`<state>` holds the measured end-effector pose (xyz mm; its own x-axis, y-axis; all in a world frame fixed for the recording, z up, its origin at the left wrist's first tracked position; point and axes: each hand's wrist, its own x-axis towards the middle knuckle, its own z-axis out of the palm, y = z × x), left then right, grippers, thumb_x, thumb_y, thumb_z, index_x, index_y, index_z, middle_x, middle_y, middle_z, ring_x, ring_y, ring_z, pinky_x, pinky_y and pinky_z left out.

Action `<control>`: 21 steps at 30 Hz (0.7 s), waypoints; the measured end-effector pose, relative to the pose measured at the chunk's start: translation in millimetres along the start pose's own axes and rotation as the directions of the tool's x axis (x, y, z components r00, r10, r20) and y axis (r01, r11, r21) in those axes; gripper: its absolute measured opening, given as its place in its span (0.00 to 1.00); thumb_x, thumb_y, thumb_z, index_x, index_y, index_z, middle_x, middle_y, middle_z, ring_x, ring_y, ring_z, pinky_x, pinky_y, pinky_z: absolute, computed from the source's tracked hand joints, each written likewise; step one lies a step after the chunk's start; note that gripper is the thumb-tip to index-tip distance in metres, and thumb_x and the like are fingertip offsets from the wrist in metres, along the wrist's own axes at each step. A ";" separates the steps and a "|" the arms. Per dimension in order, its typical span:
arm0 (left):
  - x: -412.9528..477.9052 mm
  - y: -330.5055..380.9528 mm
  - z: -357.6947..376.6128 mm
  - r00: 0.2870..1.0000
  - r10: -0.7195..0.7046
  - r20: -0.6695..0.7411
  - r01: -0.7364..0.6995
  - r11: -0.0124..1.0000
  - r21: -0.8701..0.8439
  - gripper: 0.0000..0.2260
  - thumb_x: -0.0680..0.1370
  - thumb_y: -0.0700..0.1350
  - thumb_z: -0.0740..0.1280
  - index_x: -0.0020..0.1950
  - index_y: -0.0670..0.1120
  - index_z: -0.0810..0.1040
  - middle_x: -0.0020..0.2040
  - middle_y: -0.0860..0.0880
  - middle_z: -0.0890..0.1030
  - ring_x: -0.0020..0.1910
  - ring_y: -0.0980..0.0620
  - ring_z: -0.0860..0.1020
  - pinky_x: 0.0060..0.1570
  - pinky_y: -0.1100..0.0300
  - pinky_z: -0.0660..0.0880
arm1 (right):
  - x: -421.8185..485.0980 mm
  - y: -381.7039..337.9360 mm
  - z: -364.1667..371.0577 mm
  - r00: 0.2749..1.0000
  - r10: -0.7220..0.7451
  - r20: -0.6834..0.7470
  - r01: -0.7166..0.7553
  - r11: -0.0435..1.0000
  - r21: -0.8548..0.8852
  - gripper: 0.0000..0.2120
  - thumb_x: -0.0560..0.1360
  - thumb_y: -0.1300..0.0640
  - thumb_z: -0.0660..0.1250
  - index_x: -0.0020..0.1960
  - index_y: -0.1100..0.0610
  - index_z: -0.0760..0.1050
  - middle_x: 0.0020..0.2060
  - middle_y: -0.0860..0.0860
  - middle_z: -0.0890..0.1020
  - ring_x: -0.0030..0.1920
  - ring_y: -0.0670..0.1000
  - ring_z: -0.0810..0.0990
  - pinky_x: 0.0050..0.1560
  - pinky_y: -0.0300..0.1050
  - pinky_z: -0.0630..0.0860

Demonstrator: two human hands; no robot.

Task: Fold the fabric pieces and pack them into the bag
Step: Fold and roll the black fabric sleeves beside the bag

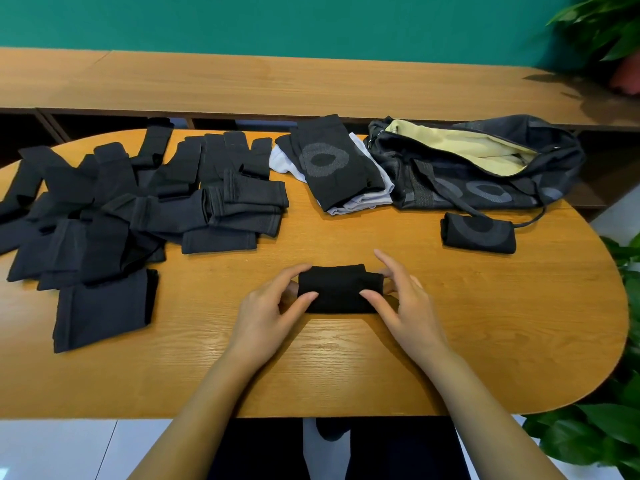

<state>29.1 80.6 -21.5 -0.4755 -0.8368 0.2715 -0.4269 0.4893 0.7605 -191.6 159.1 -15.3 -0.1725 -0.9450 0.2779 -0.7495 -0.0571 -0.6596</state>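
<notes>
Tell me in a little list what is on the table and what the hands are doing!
left hand: pinches the left end of the black piece
right hand: pinches its right end
black piece: folded, lying on the table
pile: loose black pieces, table's left
bag: open, far right, yellow inside
second folded piece: in front of the bag

black folded piece (337, 289) table-front | unfolded pile (138, 206) left | bag (485, 190) open, far-right
</notes>
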 end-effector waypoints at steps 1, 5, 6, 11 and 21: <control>-0.2 -0.3 0.1 1.000 -0.002 -0.006 0.002 1.000 0.000 0.22 0.77 0.62 0.62 0.70 0.59 0.69 0.41 0.59 0.79 0.43 0.59 0.79 0.45 0.60 0.77 | 1.0 -0.7 0.3 1.000 0.005 -0.021 -0.005 1.000 0.012 0.24 0.74 0.38 0.59 0.68 0.31 0.54 0.57 0.37 0.70 0.55 0.43 0.73 0.51 0.32 0.67; 1.4 2.9 0.1 0.999 -0.023 -0.041 0.024 0.999 0.030 0.23 0.76 0.60 0.61 0.71 0.58 0.67 0.50 0.59 0.78 0.50 0.61 0.77 0.49 0.65 0.76 | 0.9 3.0 2.9 0.986 -0.156 -0.051 0.144 0.970 -0.196 0.24 0.81 0.37 0.51 0.73 0.45 0.63 0.67 0.45 0.70 0.64 0.47 0.70 0.63 0.44 0.66; 2.3 2.4 0.5 0.999 -0.002 -0.044 0.005 0.998 0.065 0.22 0.77 0.60 0.61 0.71 0.57 0.68 0.56 0.59 0.77 0.56 0.63 0.75 0.52 0.66 0.74 | 0.9 4.6 3.6 0.974 -0.223 -0.024 0.209 0.940 -0.269 0.24 0.82 0.38 0.51 0.73 0.48 0.66 0.69 0.47 0.69 0.68 0.48 0.68 0.67 0.48 0.64; 0.3 1.1 0.2 0.975 0.224 0.002 -0.222 0.968 0.120 0.19 0.82 0.57 0.57 0.66 0.51 0.79 0.70 0.55 0.72 0.69 0.56 0.67 0.65 0.59 0.66 | -0.1 5.4 3.8 0.933 -0.335 0.132 0.360 0.873 -0.328 0.23 0.83 0.42 0.50 0.71 0.49 0.72 0.72 0.47 0.71 0.73 0.48 0.66 0.75 0.52 0.55; 6.9 1.6 4.3 0.972 0.065 0.228 -0.151 0.911 0.384 0.27 0.81 0.66 0.42 0.73 0.61 0.68 0.74 0.62 0.65 0.75 0.61 0.56 0.74 0.54 0.47 | 0.9 -0.6 4.7 0.947 -0.318 0.030 0.291 0.820 -0.494 0.18 0.79 0.47 0.58 0.60 0.53 0.81 0.57 0.49 0.80 0.58 0.51 0.71 0.57 0.45 0.63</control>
<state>21.9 76.7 -21.0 -0.6648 -0.7252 0.1791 -0.6123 0.6664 0.4253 -188.3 156.8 -17.9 0.0942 -0.8867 0.4526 -0.9799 -0.1628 -0.1150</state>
